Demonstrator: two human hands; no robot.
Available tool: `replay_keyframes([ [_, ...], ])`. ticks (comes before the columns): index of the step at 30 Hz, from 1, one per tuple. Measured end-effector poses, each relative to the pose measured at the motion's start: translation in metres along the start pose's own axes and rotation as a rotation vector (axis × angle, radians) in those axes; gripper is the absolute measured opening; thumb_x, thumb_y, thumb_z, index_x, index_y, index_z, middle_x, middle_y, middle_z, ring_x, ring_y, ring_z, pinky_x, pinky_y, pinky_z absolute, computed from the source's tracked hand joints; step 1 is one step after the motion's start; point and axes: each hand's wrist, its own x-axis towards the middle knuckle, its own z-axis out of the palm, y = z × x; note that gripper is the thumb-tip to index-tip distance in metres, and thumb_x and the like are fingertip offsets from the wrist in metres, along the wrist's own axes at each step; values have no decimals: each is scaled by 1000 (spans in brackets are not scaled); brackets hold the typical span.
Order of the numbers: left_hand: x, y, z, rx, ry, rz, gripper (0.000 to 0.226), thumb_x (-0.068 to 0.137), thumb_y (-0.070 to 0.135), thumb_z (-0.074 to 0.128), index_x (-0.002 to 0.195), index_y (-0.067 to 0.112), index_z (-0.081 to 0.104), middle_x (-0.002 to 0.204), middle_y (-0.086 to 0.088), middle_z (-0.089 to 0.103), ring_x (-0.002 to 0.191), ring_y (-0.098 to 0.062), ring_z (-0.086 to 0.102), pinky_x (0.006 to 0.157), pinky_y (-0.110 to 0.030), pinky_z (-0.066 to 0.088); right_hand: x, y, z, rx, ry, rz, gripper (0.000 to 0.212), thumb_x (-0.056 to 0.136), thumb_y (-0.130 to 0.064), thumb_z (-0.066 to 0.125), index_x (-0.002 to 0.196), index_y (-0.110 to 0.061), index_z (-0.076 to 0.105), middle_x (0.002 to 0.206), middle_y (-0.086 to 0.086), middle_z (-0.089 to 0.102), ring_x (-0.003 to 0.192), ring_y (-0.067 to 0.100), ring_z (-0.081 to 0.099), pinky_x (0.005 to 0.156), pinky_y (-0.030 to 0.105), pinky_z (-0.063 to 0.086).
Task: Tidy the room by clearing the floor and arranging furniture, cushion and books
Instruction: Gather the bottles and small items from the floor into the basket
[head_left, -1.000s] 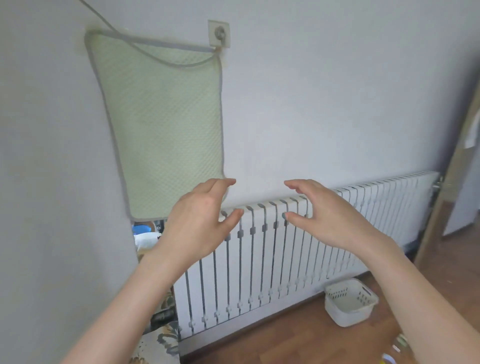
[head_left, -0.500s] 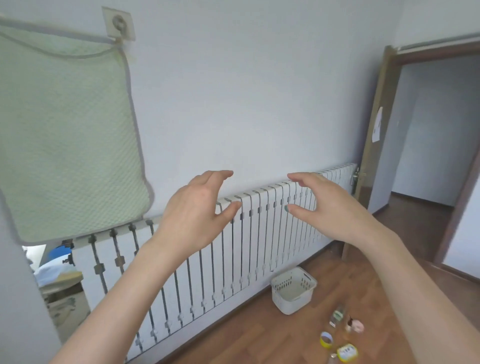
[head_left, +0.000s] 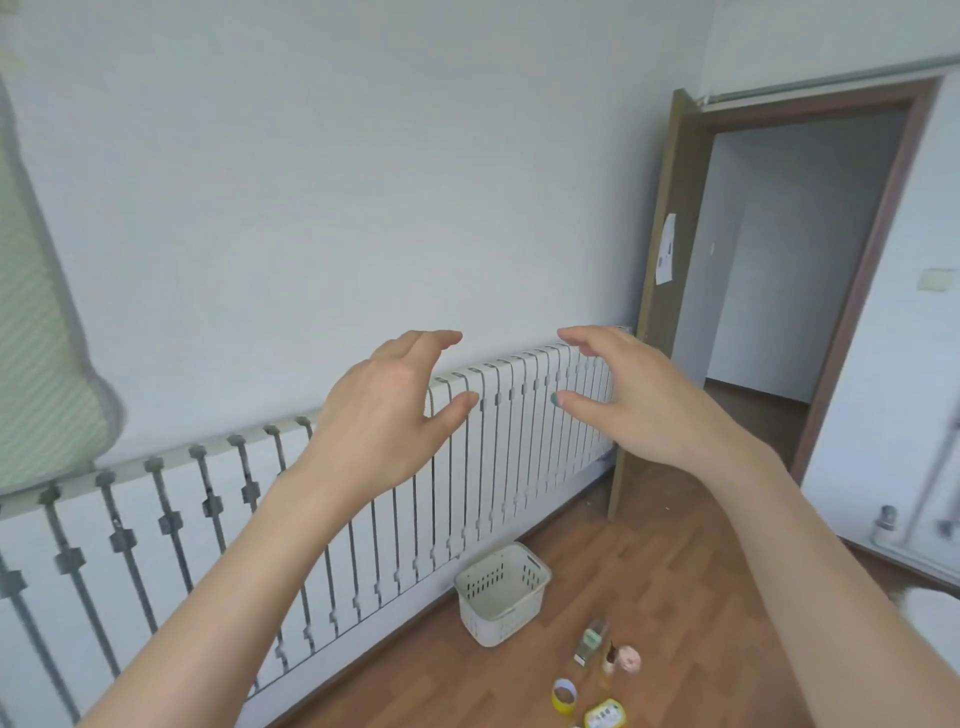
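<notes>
My left hand (head_left: 387, 410) and my right hand (head_left: 631, 395) are raised in front of me at chest height, fingers spread and curved, each holding nothing. They hover in front of a long white radiator (head_left: 467, 467) on the wall. A pale green cushion (head_left: 36, 364) hangs on the wall at the far left edge. On the wooden floor (head_left: 675, 597) below sit a white plastic basket (head_left: 501, 592) and several small items: a bottle (head_left: 589, 642), a yellow tape roll (head_left: 564, 696), a pink-topped bottle (head_left: 623, 661) and a yellow box (head_left: 605, 716).
An open brown door (head_left: 667, 291) with a paper sheet stuck on it leads to a hallway at the right. White pipes (head_left: 930, 493) run down the right wall. A white rounded object (head_left: 935, 618) shows at the right edge.
My view has swung to the right: the cushion has slid to the left edge, and the doorway and floor items have come into sight. Both hands keep the same spread pose.
</notes>
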Motion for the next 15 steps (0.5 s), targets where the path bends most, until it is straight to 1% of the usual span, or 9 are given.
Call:
replay_keyframes([
  [1, 8, 6, 8, 0, -5, 5, 52, 92, 48, 51, 139, 29, 40, 140, 16, 45, 111, -12, 55, 81, -25, 36, 2, 11, -3, -2, -1, 5, 61, 92, -44, 60, 147, -30, 35, 148, -14, 40, 132, 3, 41, 99, 20, 31],
  [2, 18, 12, 17, -5, -9, 7, 52, 92, 48, 51, 139, 29, 39, 140, 16, 45, 110, -11, 55, 80, -24, 36, 5, 24, -5, -4, -6, 9, 61, 92, -43, 60, 146, -30, 36, 148, -14, 40, 132, 4, 41, 100, 20, 31],
  [5, 40, 23, 36, -10, -17, 16, 52, 92, 48, 51, 139, 29, 40, 139, 16, 45, 93, -11, 57, 77, -22, 34, 12, 54, -7, -8, -10, 21, 61, 91, -45, 60, 146, -32, 36, 146, -15, 42, 131, 3, 43, 100, 20, 33],
  [6, 46, 25, 41, -13, -24, 20, 52, 92, 48, 50, 139, 29, 40, 139, 15, 45, 91, -11, 57, 77, -22, 33, 15, 62, -6, -8, -7, 24, 61, 91, -45, 60, 145, -32, 36, 146, -15, 42, 131, 4, 43, 101, 22, 35],
  [8, 58, 28, 55, -10, -38, 29, 52, 92, 48, 50, 139, 29, 40, 140, 15, 45, 96, -12, 58, 78, -22, 32, 22, 80, -4, -3, -5, 44, 61, 91, -45, 60, 146, -32, 36, 147, -15, 41, 131, 5, 43, 102, 24, 35],
  [11, 76, 28, 78, -8, -60, 51, 52, 92, 48, 51, 139, 28, 40, 139, 15, 46, 94, -11, 57, 78, -23, 34, 31, 102, 2, -14, -6, 66, 61, 92, -46, 59, 146, -34, 35, 149, -16, 39, 132, 3, 42, 101, 21, 33],
  [13, 92, 25, 97, -10, -70, 63, 52, 92, 48, 51, 139, 28, 41, 139, 13, 46, 104, -13, 57, 81, -26, 37, 39, 119, 8, -14, -7, 90, 61, 92, -46, 59, 146, -35, 35, 148, -17, 39, 132, 3, 42, 100, 20, 32],
  [15, 111, 22, 120, -30, -79, 81, 52, 92, 48, 51, 138, 27, 42, 139, 13, 47, 105, -16, 57, 82, -28, 37, 47, 139, 13, -4, -14, 122, 60, 92, -46, 59, 146, -35, 35, 147, -17, 41, 132, 2, 42, 101, 19, 30],
])
